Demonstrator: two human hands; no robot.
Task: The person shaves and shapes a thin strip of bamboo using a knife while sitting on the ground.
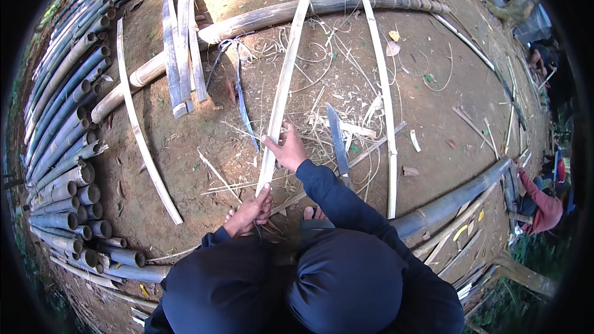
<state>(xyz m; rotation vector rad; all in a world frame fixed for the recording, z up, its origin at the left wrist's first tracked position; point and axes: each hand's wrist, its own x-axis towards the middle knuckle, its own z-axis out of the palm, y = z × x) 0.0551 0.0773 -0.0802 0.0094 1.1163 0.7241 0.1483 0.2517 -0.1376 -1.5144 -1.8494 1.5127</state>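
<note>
A long pale bamboo strip (289, 62) slants away from me, its far end over a thick bamboo pole (272, 17). My left hand (249, 211) pinches its near end between thumb and fingers. Farther up, my right hand (288, 149) is closed on the strip from its right side, thumb on top. To the right of my right hand a machete (338, 142) lies on the ground, its handle partly hidden by my right forearm. Curly bamboo shavings (352, 125) are scattered around the blade. Another narrow bamboo strip (382, 74) lies farther right, its far end on the pole.
Several cut bamboo poles (68, 142) are stacked at the left. Split bamboo slats (179, 55) and a single strip (139, 130) rest across the thick pole. A dark bamboo pole (451, 198) lies at the right, near another person (544, 201) in a red top.
</note>
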